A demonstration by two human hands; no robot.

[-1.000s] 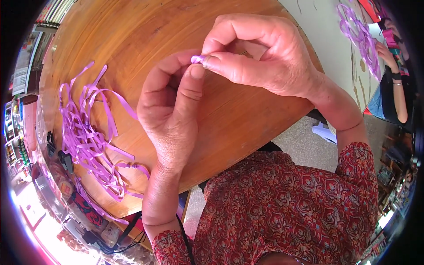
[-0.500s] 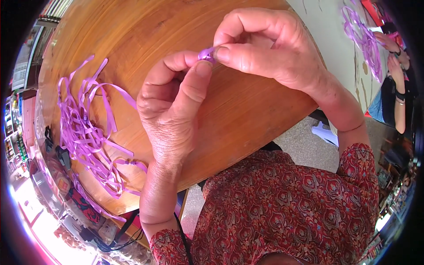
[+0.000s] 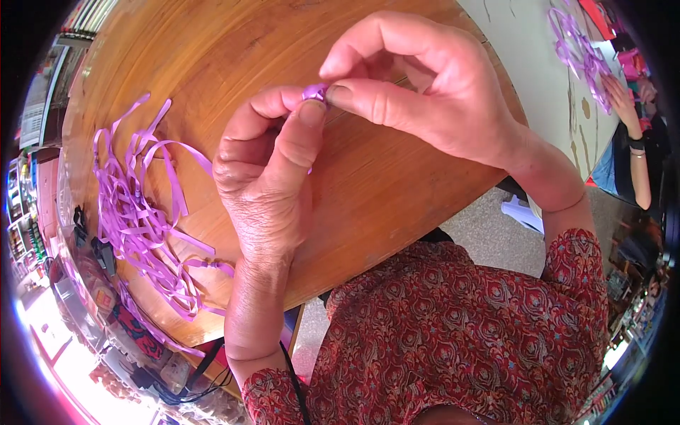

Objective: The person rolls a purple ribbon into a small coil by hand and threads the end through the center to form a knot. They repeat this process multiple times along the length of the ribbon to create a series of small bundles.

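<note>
The wooden worktop (image 3: 397, 191) shows open grain under a smooth, softly glossy varnish. At nine o'clock the ribbon heap (image 3: 134, 212) looks like satin cloth, flat, smooth and shiny; the purple ribbon piece (image 3: 314, 91) near twelve carries the same sheen. The patterned shirt (image 3: 460, 333), between four and five, is matt cloth. Toward three, the floor (image 3: 474, 227) is speckled, stone-like and dull.

The left fingers (image 3: 310, 115) pinch purple ribbon (image 3: 313, 91).
</note>
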